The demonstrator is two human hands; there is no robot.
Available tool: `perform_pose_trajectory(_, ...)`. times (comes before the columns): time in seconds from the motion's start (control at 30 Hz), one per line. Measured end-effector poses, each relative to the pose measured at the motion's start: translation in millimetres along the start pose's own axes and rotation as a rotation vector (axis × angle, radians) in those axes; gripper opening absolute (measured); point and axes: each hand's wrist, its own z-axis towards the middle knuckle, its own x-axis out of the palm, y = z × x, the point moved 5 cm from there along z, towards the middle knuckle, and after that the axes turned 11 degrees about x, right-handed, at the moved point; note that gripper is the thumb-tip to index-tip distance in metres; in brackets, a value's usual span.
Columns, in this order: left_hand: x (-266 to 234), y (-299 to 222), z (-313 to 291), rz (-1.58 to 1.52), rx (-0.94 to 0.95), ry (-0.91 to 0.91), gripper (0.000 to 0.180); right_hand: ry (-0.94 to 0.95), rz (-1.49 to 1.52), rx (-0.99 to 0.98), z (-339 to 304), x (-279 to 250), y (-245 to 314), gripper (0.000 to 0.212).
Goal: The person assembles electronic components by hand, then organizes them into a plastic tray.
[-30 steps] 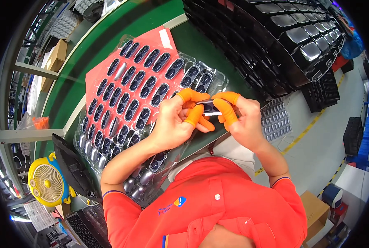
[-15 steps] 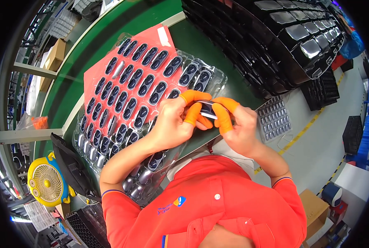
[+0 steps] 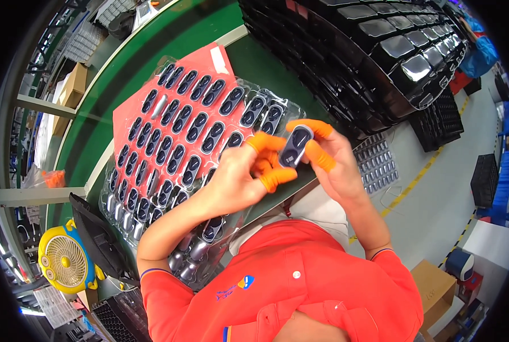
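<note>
An oval earbud charging case insert [image 3: 296, 146], dark with two rounded wells and a grey rim, is held up in front of me. My right hand [image 3: 333, 157] grips it by its upper end and right side, with orange finger cots on thumb and finger. My left hand [image 3: 240, 171], also in orange cots, is beside the lower left of the insert. Its thumb and fingers are spread apart, and no firm grip on the piece shows. Under and left of the hands, a clear plastic tray [image 3: 303, 108] holds many similar inserts in rows.
A red sheet [image 3: 126, 111] lies under the tray on the green table [image 3: 180, 23]. Tall stacked black trays [image 3: 317, 74] stand at the far right. A yellow fan [image 3: 66, 259] sits at the left. Below the table's right side lies another filled tray [image 3: 376, 162].
The insert has turned from edge-on to face me and stands more upright. My right hand keeps hold of it while my left fingers have spread away from it.
</note>
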Motion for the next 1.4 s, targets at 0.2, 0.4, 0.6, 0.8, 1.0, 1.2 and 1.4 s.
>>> perform_pose_trajectory(0.2,-14,-18,1,0.352,0.165,-0.033,0.024,0.085,0.016,0.171,-11,1,-4,0.028)
perform_pose_trajectory(0.4,-7,-9,4,0.179,0.019,0.049,0.017,-0.014,-0.567,0.045,-17,9,-6,0.029)
perform_pose_trajectory(0.6,-3,-10,0,0.565,0.436,-0.017,0.023,-0.057,-0.934,-0.591,-18,26,-3,0.037)
perform_pose_trajectory(0.8,-19,-16,5,-0.082,-0.181,0.017,0.030,0.060,-0.456,0.101,2,17,2,0.042)
perform_pose_trajectory(1.0,-28,-17,-27,0.378,0.144,0.022,0.033,0.224,-0.413,0.452,-1,35,-16,0.044)
perform_pose_trajectory(1.2,-67,-38,-110,0.503,-0.016,-0.291,0.036,0.141,-0.577,0.143,-10,41,-18,0.044)
perform_pose_trajectory(1.4,-98,-24,-251,0.390,-0.347,-0.765,0.038,0.177,-0.601,0.124,-11,33,-16,0.040)
